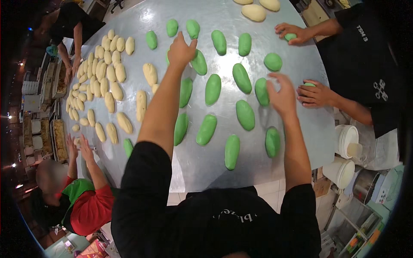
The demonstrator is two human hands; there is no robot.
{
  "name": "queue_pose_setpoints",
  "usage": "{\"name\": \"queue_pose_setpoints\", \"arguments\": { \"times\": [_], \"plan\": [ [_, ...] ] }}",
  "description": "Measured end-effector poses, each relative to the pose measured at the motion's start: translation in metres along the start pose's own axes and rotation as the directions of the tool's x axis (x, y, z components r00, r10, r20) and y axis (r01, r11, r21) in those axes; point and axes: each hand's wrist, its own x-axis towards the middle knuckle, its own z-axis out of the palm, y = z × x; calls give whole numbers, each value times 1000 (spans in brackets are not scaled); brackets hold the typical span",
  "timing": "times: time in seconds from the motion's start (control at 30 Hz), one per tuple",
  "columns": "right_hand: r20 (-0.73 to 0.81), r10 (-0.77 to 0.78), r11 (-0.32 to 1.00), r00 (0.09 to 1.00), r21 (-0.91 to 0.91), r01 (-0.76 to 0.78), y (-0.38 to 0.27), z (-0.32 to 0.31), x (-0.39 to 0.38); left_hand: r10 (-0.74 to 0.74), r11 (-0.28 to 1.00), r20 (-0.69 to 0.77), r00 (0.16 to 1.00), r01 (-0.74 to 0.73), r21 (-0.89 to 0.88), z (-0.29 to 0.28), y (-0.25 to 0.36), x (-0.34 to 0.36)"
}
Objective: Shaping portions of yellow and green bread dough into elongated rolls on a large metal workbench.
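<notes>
Rows of green dough pieces (213, 89), mostly oblong, lie on a metal table in front of me. My left hand (182, 50) reaches to the far rows, thumb and fingers apart, just short of a green dough piece (193, 28). Another green piece (199, 62) sits close by its wrist. Slightly blurred, my right hand (282, 93) is open at the right side of an oblong green piece (261, 91); its thumb overlaps that piece's edge, and contact is unclear. A rounder green piece (272, 62) is beyond this hand.
Many cream dough pieces (100, 71) crowd the table's left side; larger ones (254, 13) lie at the far edge. On the right, a co-worker's hands (316, 93) cover small green pieces. Other people work at the left. White buckets (346, 139) stand beside the metal table (301, 142).
</notes>
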Motion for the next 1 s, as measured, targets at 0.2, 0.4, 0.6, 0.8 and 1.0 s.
{"name": "queue_pose_setpoints", "arguments": {
  "times": [0.2,0.4,0.6,0.8,1.0],
  "plan": [
    [98,382,822,919,-490,-289,38,18,70,363,893,-87,928,-373,-252,-63,-19,-140],
    [192,398,903,897,-252,-347,79,24,92,263,944,-10,965,-259,-206,-101,-77,-338],
    [681,94,-23,726,731,-682,32,-9,20,39,991,51,998,-32,-131,-120,-108,-434],
    [539,104,460,836,719,-521,-144,33,-139,152,987,36,988,-150,-57,-130,-142,-431],
    [400,-433,870,808,-48,490,-167,78,-248,203,978,-29,979,-204,-31,-125,-151,-429]
  ]
}}
